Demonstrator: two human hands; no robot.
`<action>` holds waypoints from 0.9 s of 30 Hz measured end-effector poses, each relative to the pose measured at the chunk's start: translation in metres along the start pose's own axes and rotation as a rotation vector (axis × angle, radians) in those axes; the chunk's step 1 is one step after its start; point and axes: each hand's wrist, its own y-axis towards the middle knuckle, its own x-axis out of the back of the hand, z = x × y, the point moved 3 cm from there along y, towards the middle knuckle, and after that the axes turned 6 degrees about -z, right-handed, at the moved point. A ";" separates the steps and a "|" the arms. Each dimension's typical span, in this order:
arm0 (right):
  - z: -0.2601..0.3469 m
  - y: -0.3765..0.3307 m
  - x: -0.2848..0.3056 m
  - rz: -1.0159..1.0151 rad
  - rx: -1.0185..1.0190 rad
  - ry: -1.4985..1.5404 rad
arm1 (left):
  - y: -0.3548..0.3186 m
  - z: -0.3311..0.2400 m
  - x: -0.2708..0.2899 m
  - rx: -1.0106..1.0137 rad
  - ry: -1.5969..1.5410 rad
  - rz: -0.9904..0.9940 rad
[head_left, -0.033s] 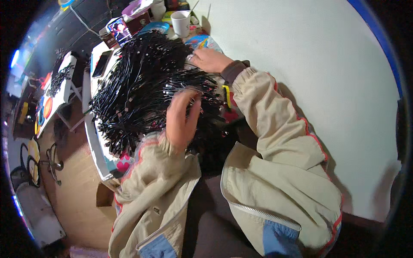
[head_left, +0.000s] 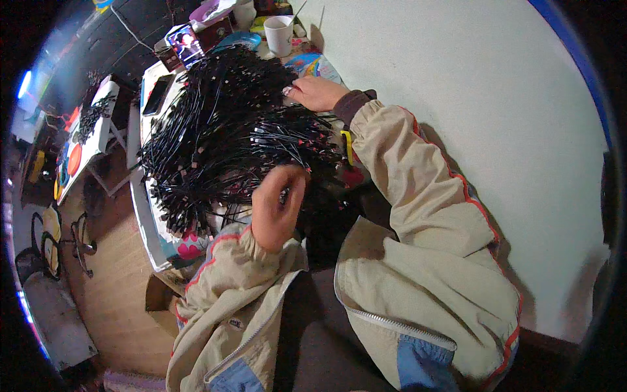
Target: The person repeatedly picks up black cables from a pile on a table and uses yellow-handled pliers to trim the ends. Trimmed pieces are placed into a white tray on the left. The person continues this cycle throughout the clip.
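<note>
A large heap of thin black cables with small end connectors (head_left: 196, 130) covers the table in front of me. Over the near right part of the heap is my left hand (head_left: 277, 206), slightly blurred, its fingers curled round toward the thumb. Whatever it pinches, if anything, is hidden. My right hand (head_left: 317, 93) rests at the far right edge of the heap, beside the wall. Its fingertips are drawn together by the cables around a small pale spot I cannot make out.
Behind the heap stand a white cup (head_left: 279, 36), a blue dish (head_left: 240, 40) and a lit screen (head_left: 185, 44). A dark phone (head_left: 157, 95) lies left of the cables. The white wall (head_left: 470, 98) borders my right arm. Further left is another table (head_left: 98, 121).
My left hand's fingers have curled in more, and the hand sits slightly lower. The right hand stays at nearly the same place.
</note>
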 end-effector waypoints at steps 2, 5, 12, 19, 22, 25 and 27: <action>-0.004 0.020 -0.027 0.083 0.055 -0.036 | -0.060 0.013 0.018 0.468 -0.056 0.309; -0.009 0.031 -0.055 0.140 0.086 -0.027 | -0.119 0.056 0.040 1.010 -0.443 0.258; 0.010 0.014 -0.062 0.326 0.054 -0.003 | -0.128 0.082 0.050 1.275 -0.886 -0.144; 0.035 -0.021 -0.067 0.357 0.224 -0.049 | -0.112 0.084 0.034 1.185 -1.221 -0.253; 0.042 -0.019 -0.067 0.424 0.257 0.015 | -0.113 0.079 0.039 1.263 -1.228 -0.221; 0.046 -0.012 -0.071 0.473 0.242 0.061 | -0.109 0.071 0.042 1.262 -1.190 -0.127; 0.046 -0.013 -0.076 0.540 0.234 0.208 | -0.112 0.069 0.045 1.340 -1.043 -0.180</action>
